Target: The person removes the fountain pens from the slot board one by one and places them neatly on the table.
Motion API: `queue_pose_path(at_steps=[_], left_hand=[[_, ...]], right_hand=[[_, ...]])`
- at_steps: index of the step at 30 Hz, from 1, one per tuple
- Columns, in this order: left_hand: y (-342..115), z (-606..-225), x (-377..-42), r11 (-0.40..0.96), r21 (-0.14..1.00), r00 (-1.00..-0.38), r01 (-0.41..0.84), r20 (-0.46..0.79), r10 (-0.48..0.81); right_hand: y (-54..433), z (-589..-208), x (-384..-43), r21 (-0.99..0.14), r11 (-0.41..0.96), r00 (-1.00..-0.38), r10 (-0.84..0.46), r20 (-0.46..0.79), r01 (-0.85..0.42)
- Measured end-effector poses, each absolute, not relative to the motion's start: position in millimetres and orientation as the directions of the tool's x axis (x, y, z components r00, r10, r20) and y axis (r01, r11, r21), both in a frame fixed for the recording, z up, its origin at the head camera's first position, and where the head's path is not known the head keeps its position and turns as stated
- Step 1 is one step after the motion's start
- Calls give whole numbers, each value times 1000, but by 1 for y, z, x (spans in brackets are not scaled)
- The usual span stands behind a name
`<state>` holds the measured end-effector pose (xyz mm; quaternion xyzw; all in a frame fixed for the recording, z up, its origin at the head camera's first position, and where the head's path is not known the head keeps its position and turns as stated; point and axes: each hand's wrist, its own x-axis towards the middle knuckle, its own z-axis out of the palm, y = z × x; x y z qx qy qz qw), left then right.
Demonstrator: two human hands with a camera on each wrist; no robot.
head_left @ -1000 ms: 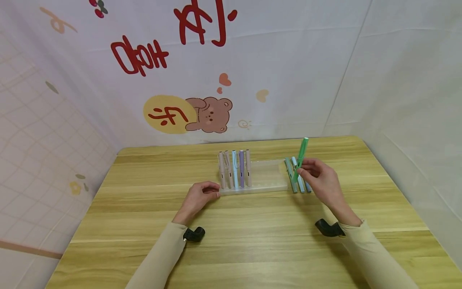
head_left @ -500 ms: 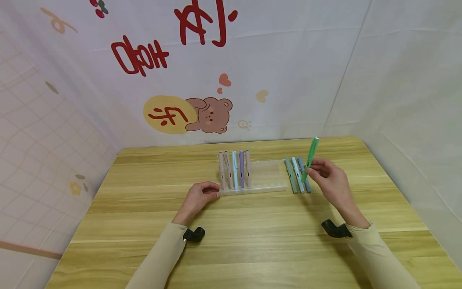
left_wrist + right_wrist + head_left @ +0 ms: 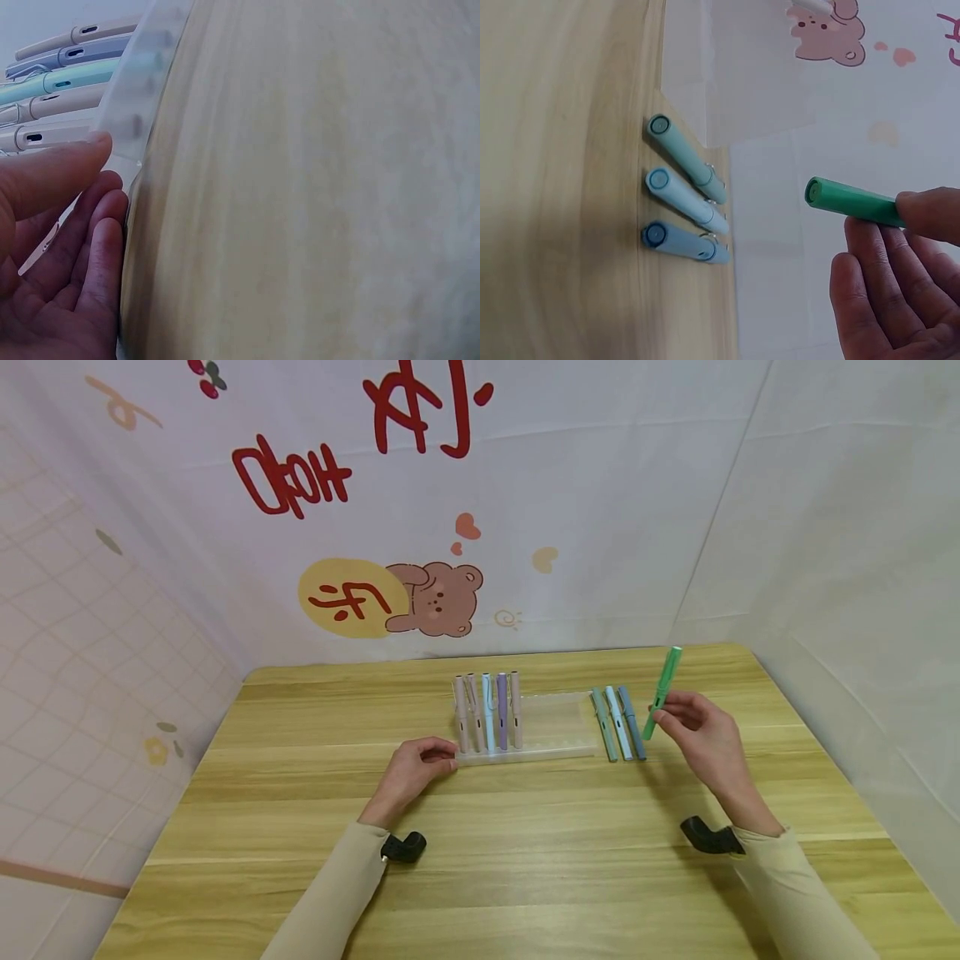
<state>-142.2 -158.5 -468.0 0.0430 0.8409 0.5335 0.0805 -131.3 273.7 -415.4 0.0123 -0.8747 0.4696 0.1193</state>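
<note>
Right grip (image 3: 705, 742) low on green pen (image 3: 663, 683)

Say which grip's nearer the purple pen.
Left. Left grip, at the rack, is left of the purple pen; right grip is farther, to its right, holding the green pen.

Wood-grain table (image 3: 540, 868) before a white backdrop (image 3: 615, 460) with printed bear (image 3: 444, 600)
</note>
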Motion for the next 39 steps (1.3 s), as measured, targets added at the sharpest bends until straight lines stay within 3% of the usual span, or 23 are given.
queue_pose_path(at_steps=[39], left_hand=[[-159,-467,-143,429,903,-982,-18,-95,161]], right_hand=[[305,-434,-154,-767,641,-1000,1,-21,17]])
